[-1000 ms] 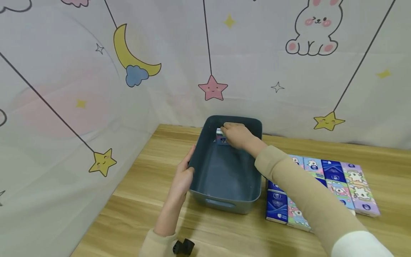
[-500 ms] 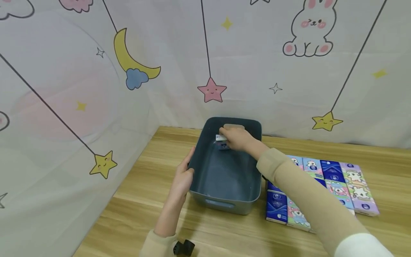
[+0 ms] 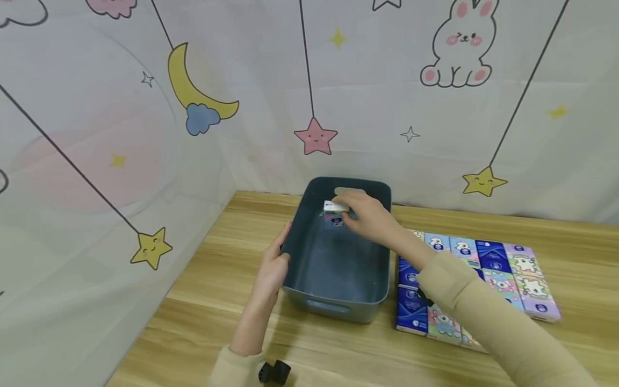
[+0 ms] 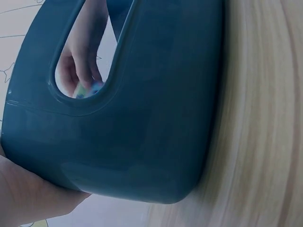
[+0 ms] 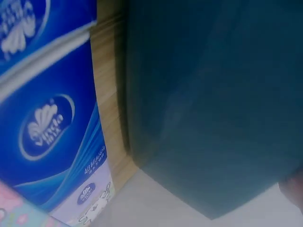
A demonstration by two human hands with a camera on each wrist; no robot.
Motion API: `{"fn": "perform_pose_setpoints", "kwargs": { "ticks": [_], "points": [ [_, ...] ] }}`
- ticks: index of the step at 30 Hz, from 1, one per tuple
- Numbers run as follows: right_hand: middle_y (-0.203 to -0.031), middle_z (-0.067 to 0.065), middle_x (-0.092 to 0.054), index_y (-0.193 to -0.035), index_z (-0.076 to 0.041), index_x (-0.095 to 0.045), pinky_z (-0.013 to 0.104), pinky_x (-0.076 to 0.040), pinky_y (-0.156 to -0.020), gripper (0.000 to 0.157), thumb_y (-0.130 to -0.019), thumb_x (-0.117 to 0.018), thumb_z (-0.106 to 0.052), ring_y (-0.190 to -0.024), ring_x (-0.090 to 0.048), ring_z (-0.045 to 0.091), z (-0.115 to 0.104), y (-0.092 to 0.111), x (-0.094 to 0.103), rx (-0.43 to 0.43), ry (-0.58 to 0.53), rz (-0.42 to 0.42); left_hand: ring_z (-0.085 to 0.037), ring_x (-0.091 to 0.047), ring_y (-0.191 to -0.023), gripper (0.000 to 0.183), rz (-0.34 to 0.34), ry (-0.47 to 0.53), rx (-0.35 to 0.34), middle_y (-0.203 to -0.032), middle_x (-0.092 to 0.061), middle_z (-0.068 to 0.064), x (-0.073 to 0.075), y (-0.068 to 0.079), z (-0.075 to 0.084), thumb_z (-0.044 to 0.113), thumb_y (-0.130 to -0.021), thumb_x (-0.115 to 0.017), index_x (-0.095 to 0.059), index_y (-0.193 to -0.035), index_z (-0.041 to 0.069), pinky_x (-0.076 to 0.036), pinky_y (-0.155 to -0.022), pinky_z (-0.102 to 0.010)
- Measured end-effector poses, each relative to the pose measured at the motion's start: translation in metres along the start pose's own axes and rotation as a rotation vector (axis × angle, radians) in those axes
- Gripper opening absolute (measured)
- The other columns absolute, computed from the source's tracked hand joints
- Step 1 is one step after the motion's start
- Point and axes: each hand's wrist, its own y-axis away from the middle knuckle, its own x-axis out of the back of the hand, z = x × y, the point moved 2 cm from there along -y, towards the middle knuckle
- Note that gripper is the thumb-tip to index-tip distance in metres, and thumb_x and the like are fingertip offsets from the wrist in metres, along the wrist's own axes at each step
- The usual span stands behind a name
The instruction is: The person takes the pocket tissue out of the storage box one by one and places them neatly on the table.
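Note:
A dark teal plastic bin (image 3: pixel 333 269) stands lengthwise on the wooden table. My left hand (image 3: pixel 271 271) grips its left side, thumb at the rim and fingers along the outer wall. Inside the bin's far part, a small pink-and-blue tissue pack (image 3: pixel 333 219) stands on edge with a white top. My right hand (image 3: pixel 369 215) reaches over the bin's right side and pinches this pack at its right end. Through the handle hole, the left wrist view shows the right hand's fingers (image 4: pixel 83 68) on a colourful edge of the pack.
Right of the bin lie several tissue packs in rows, among them a blue pack (image 3: pixel 412 312) and a purple one (image 3: pixel 534 290), partly under the right sleeve. A cartoon-printed curtain (image 3: pixel 396 150) closes off the back and left. The wooden table (image 3: pixel 213 301) shows on the left.
The tissue pack has come slightly nearer in the bin. My right wrist has turned and the forearm has swung lower right, so more of the pack's top shows. The left hand keeps its grip.

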Motion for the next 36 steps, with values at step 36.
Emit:
{"fn": "perform_pose_setpoints", "kwargs": {
  "ticks": [36],
  "points": [
    [-0.099, -0.026, -0.051, -0.128, -0.008, -0.061, 0.013, -0.035, -0.060, 0.032, -0.100, -0.045, -0.009, -0.080, -0.042, -0.004, 0.045, 0.268, 0.125, -0.560, -0.248, 0.317, -0.021, -0.006, -0.151, 0.073, -0.044, -0.022, 0.018, -0.162, -0.018, 0.004, 0.013, 0.004, 0.001, -0.008, -0.088, -0.029, -0.025, -0.153, 0.025, -0.007, -0.122, -0.050]
  ]
}}
